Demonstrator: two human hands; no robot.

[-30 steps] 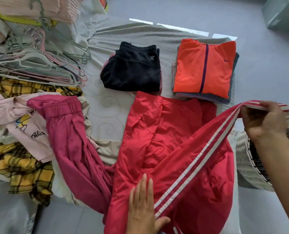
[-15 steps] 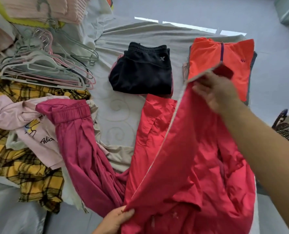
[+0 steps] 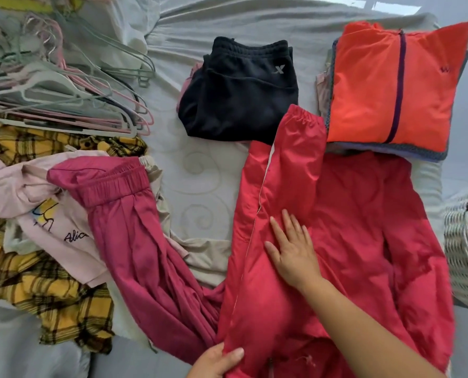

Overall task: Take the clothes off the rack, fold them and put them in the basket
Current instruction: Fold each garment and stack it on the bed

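From the head camera, a red jacket (image 3: 350,227) is lying spread out on a bed (image 3: 200,186) with a pale grey sheet. One sleeve is lying folded over the jacket's left side, with its stretchy cuff pointing away from the person, just beside an orange top (image 3: 385,91).

The right hand (image 3: 292,249) is lying flat on the middle of the jacket. Its fingers are straight and spread, pressing on the cloth and holding nothing. The left hand (image 3: 216,361) is sitting at the near edge of the jacket. Its thumb is resting on top of the red cloth and pinching that edge; the other fingers are hidden under it.

The orange top is sitting folded on a small stack at the far right. A black folded pair of shorts (image 3: 241,88) is sitting to its left. A white woven basket (image 3: 462,255) is showing at the right edge, near the jacket, with something dark inside.

On the left, dark pink pants (image 3: 134,241) are lying loose, touching the jacket near the person. Beside them are a pale pink shirt (image 3: 36,200) and a yellow checked shirt (image 3: 36,290) in a heap. A bunch of hangers (image 3: 63,91) is lying at the far left.
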